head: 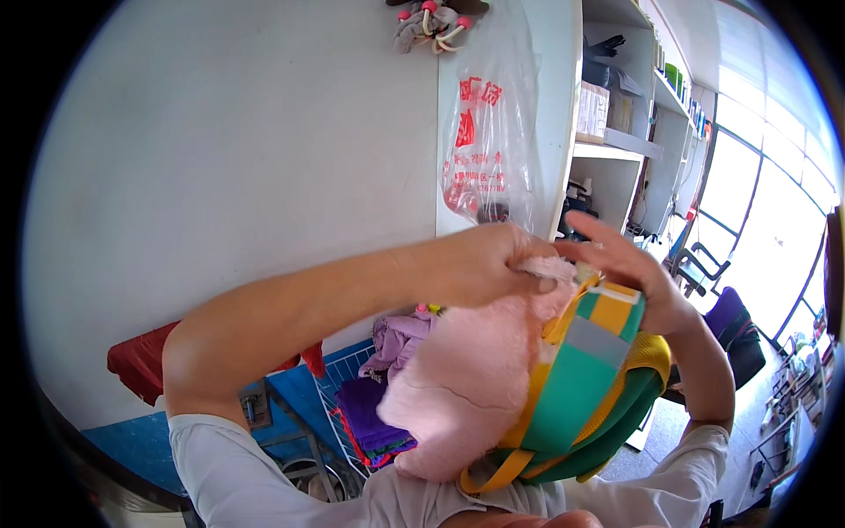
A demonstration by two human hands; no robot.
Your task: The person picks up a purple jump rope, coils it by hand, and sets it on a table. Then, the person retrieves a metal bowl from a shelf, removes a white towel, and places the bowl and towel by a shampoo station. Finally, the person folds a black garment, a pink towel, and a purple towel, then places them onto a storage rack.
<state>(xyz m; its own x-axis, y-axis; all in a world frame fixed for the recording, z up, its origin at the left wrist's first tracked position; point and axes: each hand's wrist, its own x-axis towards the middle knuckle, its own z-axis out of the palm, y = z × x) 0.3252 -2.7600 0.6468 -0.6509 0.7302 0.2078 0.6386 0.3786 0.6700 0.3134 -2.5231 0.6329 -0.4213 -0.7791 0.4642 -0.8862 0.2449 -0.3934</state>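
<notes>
A green, yellow and grey backpack (581, 376) is held up close to my chest, tilted. Pink fluffy fabric (469, 383) hangs against its left side. The fingers of my left hand (495, 264) pinch the upper edge of this pink fabric. At the top of the backpack is my right hand (620, 277), its fingers spread and slightly blurred. The palm side of that hand rests at or near the backpack's top; whether it grips anything there is hidden.
A white wire basket (333, 409) with folded purple cloths (370, 412) stands below left. A clear plastic bag (492, 119) with red writing hangs ahead beside white shelves (607, 152). Red cloth (142, 360) is at the left. A chair (700, 267) stands far right.
</notes>
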